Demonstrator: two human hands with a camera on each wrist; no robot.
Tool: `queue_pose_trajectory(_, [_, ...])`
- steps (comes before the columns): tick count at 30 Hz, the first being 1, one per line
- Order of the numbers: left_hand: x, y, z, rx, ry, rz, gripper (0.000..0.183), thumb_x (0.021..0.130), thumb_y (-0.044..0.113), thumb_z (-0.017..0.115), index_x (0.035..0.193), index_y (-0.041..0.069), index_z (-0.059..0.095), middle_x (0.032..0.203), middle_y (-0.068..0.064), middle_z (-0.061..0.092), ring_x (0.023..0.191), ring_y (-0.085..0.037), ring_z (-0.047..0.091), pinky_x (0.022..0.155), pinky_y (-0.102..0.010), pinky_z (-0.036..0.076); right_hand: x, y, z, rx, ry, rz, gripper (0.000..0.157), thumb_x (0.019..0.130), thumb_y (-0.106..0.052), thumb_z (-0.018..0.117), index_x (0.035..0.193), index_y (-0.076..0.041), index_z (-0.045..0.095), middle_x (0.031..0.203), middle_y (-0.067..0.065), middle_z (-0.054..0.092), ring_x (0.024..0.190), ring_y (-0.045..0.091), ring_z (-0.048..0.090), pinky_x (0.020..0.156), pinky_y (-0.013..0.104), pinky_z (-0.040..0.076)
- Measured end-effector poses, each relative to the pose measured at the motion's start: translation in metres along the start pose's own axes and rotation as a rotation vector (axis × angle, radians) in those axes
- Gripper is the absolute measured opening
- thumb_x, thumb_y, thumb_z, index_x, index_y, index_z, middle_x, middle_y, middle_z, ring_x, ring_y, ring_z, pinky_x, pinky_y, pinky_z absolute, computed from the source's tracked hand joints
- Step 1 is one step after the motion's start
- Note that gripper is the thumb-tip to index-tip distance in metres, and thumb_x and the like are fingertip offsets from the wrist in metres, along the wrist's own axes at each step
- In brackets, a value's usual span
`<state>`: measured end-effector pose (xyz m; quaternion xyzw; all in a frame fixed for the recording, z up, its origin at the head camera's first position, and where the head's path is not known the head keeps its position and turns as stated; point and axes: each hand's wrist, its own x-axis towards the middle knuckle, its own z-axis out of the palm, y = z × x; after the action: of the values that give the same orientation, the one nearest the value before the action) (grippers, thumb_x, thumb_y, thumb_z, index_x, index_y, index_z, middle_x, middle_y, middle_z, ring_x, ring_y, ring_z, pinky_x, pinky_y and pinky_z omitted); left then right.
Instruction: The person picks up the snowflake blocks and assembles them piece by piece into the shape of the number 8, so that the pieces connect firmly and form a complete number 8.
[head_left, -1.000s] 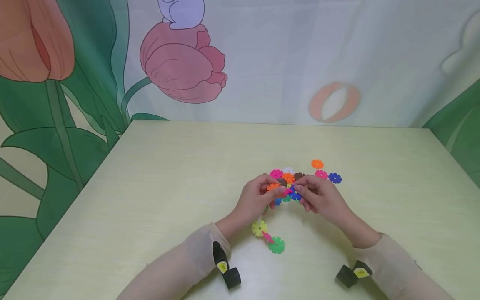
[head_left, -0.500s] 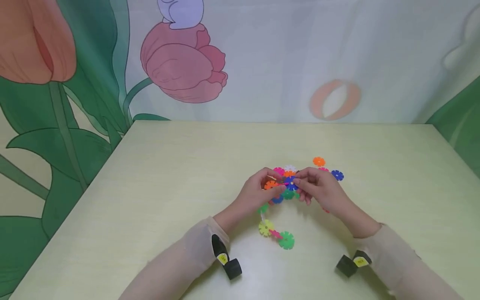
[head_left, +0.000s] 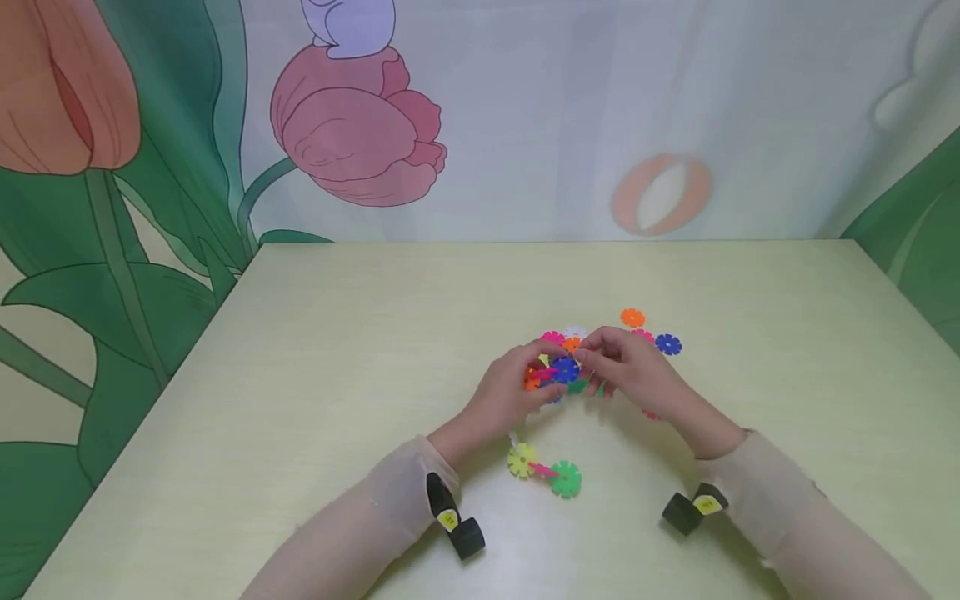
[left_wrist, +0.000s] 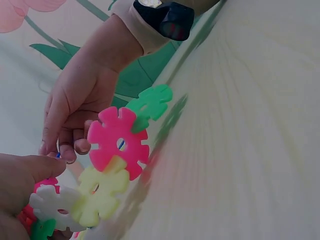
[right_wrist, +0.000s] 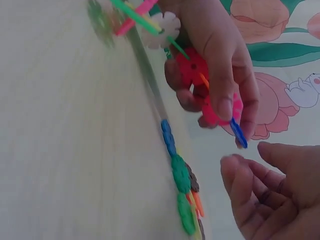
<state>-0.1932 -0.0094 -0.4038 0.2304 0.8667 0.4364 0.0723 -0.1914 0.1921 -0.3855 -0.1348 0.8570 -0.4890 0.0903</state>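
Note:
My left hand (head_left: pixel 498 387) grips a chain of slotted plastic flower discs near its upper end. A blue disc (head_left: pixel 566 370) stands at that end, joined to a pink disc (right_wrist: pixel 222 110). From the hand the chain hangs down through white (left_wrist: pixel 55 205), pale yellow (left_wrist: pixel 100 190), a second pink disc (left_wrist: pixel 120 142) and a green disc (head_left: pixel 566 479). My right hand (head_left: pixel 633 371) is just right of the blue disc, its fingers loosely bent. In the right wrist view a small gap parts those fingers from the blue disc, with nothing between them.
Loose discs lie on the table (head_left: pixel 375 333) behind and under the hands, among them green (right_wrist: pixel 181 172) and brown (right_wrist: pixel 192 177) ones. Farther right are an orange disc (head_left: pixel 633 317) and a dark blue disc (head_left: pixel 669 344). A printed curtain (head_left: pixel 517 125) stands behind the table.
Earlier the right fingers pinched the blue disc against the chain in the left hand. Now they have come off it, and the blue disc stays on the chain, slightly farther left.

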Motion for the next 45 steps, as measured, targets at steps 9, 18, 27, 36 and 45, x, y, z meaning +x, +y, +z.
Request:
queue_pose_trajectory(9, [0.001,0.000,-0.003,-0.049,0.029,-0.060,0.040,0.086,0.024,0.073,0.123,0.025,0.059,0.123,0.002,0.064,0.105,-0.017,0.059,0.090,-0.032,0.051,0.001,-0.007,-0.018,-0.316,0.040,0.019,0.017,0.091,-0.014,0.066,0.105,-0.005,0.065,0.096,0.012,0.067,0.073,0.023,0.063,0.058,0.028,0.053])
queue_pose_trajectory(18, [0.000,-0.002,-0.002,-0.068,0.038,-0.074,0.039,0.086,0.023,0.073,0.122,0.025,0.059,0.110,0.001,0.066,0.091,-0.014,0.058,0.078,-0.025,0.049,0.010,-0.001,-0.018,-0.567,-0.021,0.067,0.022,0.087,-0.016,0.071,0.103,-0.003,0.068,0.092,0.009,0.070,0.085,0.023,0.063,0.077,0.037,0.054])
queue_pose_trajectory(27, [0.001,-0.002,-0.002,-0.068,0.044,-0.082,0.041,0.086,0.022,0.073,0.124,0.022,0.058,0.107,0.000,0.066,0.090,-0.013,0.058,0.077,-0.023,0.051,0.015,0.002,-0.014,-0.614,-0.032,0.136,0.025,0.083,-0.015,0.075,0.102,-0.004,0.065,0.091,0.011,0.066,0.084,0.024,0.059,0.071,0.032,0.051])
queue_pose_trajectory(36, [0.001,-0.002,-0.003,-0.054,0.053,-0.098,0.045,0.086,0.023,0.072,0.128,0.023,0.056,0.122,-0.001,0.064,0.100,-0.016,0.059,0.085,-0.027,0.052,0.013,0.006,-0.015,-0.567,-0.002,0.098,0.018,0.085,-0.011,0.071,0.100,-0.004,0.064,0.089,0.010,0.066,0.081,0.021,0.059,0.070,0.029,0.052])
queue_pose_trajectory(45, [0.000,-0.001,-0.003,-0.057,0.064,-0.101,0.045,0.087,0.023,0.072,0.129,0.021,0.058,0.121,-0.002,0.065,0.092,-0.014,0.057,0.074,-0.020,0.049,0.000,-0.001,-0.015,-0.446,0.080,0.054,0.015,0.090,-0.013,0.066,0.100,-0.003,0.062,0.089,0.012,0.069,0.064,0.015,0.060,0.059,0.024,0.048])
